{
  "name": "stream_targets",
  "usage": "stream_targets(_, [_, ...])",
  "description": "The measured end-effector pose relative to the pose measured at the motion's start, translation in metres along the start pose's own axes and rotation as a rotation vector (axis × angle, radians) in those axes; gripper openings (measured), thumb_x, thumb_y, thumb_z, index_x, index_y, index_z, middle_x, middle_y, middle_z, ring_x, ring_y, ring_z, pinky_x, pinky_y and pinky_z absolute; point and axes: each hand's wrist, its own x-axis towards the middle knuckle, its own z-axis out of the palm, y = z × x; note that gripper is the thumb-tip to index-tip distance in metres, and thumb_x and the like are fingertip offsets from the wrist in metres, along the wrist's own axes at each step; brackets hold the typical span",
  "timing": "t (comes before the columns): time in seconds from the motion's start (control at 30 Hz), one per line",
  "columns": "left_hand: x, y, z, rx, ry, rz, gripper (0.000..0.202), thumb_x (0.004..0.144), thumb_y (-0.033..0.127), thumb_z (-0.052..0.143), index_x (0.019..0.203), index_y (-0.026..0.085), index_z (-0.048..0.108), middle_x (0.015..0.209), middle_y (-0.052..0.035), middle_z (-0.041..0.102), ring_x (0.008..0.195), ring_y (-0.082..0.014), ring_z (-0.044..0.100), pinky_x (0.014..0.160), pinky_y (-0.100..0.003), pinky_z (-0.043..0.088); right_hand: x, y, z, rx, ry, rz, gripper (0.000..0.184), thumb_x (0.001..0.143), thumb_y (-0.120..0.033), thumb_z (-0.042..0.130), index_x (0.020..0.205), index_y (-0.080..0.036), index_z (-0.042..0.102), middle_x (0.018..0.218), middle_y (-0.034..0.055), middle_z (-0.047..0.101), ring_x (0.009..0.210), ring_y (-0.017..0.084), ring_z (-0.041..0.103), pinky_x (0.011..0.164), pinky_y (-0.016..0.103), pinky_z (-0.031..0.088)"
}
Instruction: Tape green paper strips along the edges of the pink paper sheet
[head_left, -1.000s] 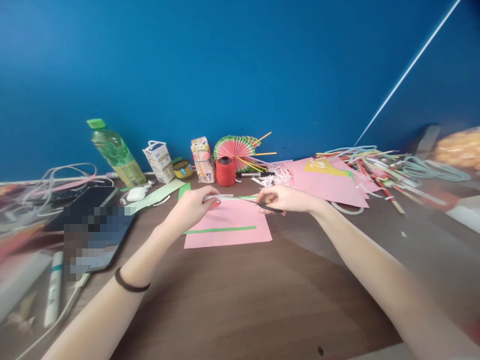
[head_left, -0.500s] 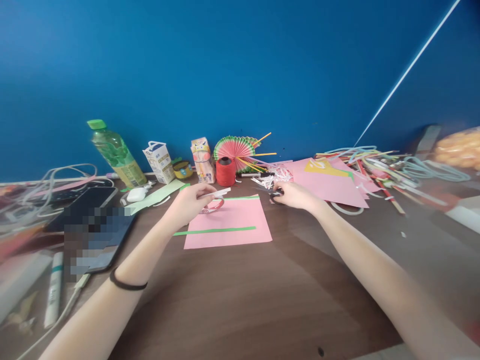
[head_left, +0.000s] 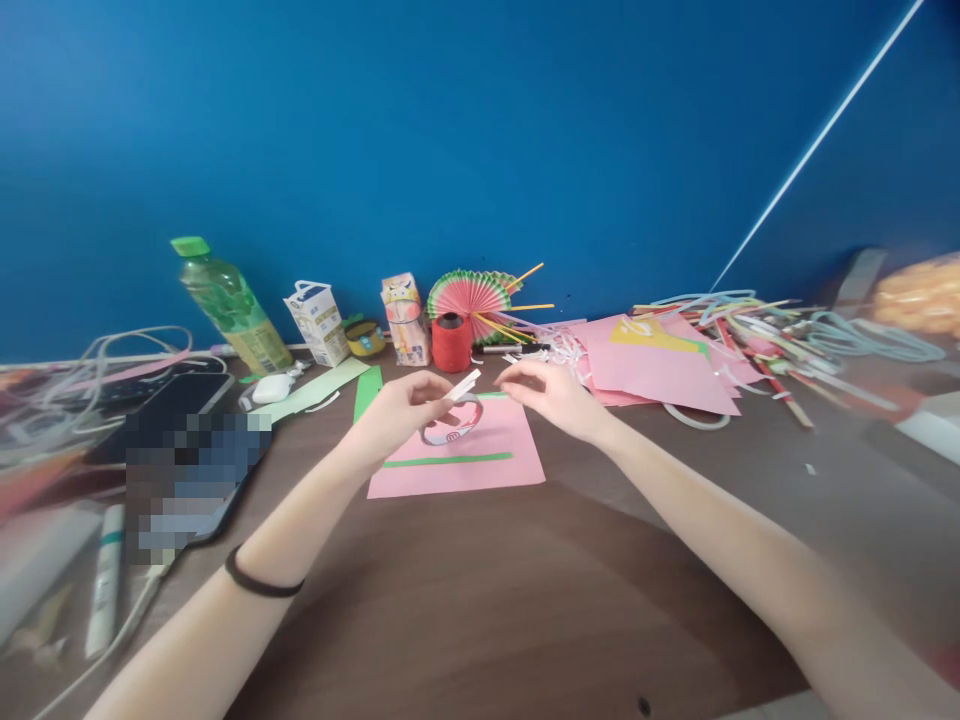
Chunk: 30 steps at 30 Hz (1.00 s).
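Our left grip is closed on the tape roll, fingers and thumb gathered at its upper left, and out past the fingertips juts a white strip, angled up to the right. Below them we see the pink sheet on the counter, a narrow green strip across its nearer part; whether the roll touches the sheet, we can't tell. We'd judge the roll light and fairly stiff, easy to hold by its outer edges, hard to crush. That white strip looks thin and bendable, perhaps sticky, so we'd take it by the very end. And here's our right grip, fingers curled, near the strip but apart from it: empty or pinching something small, we can't tell. Further right, pink papers lie overlapping.
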Motion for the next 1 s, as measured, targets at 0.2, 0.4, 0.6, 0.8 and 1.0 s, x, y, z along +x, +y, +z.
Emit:
stream_targets(0.2, [-0.009, 0.002, 0.027, -0.204, 0.090, 0.035, 0.024, 0.073, 0.031, 0.059, 0.089, 0.014, 0.056, 0.089, -0.0069, 0.064, 0.082, -0.0202, 0.064, 0.064, -0.027, 0.049, -0.011, -0.021, 0.023, 0.316, 0.055, 0.011, 0.013, 0.079, -0.024, 0.056, 0.090, -0.016, 0.057, 0.095, 0.0048, 0.059, 0.088, 0.016, 0.057, 0.081, 0.030, 0.045])
stream_targets(0.4, [-0.012, 0.002, 0.040, -0.286, 0.140, 0.066, 0.034, 0.069, 0.019, 0.060, 0.100, 0.017, 0.046, 0.082, -0.0031, 0.062, 0.073, -0.0161, 0.062, 0.062, -0.027, 0.048, -0.015, -0.021, 0.030, 0.375, 0.131, -0.051, 0.009, 0.078, -0.023, 0.058, 0.083, -0.017, 0.056, 0.092, 0.0042, 0.057, 0.087, 0.016, 0.057, 0.082, 0.030, 0.046])
stream_targets(0.6, [-0.012, -0.002, 0.046, -0.403, 0.179, 0.022, 0.046, 0.063, 0.018, 0.067, 0.100, 0.017, 0.040, 0.083, -0.0026, 0.062, 0.071, -0.0146, 0.062, 0.067, -0.029, 0.047, -0.017, -0.021, 0.034, 0.359, 0.151, -0.148, 0.009, 0.077, -0.025, 0.061, 0.078, -0.018, 0.056, 0.093, 0.0043, 0.054, 0.092, 0.016, 0.054, 0.085, 0.030, 0.045])
stream_targets(0.8, [-0.011, -0.005, 0.047, -0.567, 0.121, -0.042, 0.041, 0.063, 0.019, 0.069, 0.098, 0.014, 0.049, 0.093, -0.0057, 0.063, 0.081, -0.0144, 0.060, 0.075, -0.029, 0.047, -0.018, -0.022, 0.034, 0.291, 0.195, -0.183, 0.006, 0.078, -0.020, 0.061, 0.077, -0.017, 0.056, 0.093, 0.0046, 0.053, 0.092, 0.016, 0.053, 0.082, 0.029, 0.044])
stream_targets(1.0, [-0.013, -0.002, 0.047, -0.694, 0.106, -0.093, 0.031, 0.067, 0.023, 0.067, 0.091, 0.011, 0.052, 0.078, -0.0040, 0.062, 0.072, -0.0137, 0.061, 0.079, -0.034, 0.048, -0.018, -0.023, 0.035, 0.247, 0.204, -0.230, 0.005, 0.077, -0.013, 0.060, 0.074, -0.017, 0.057, 0.091, 0.0042, 0.054, 0.092, 0.016, 0.053, 0.079, 0.029, 0.044])
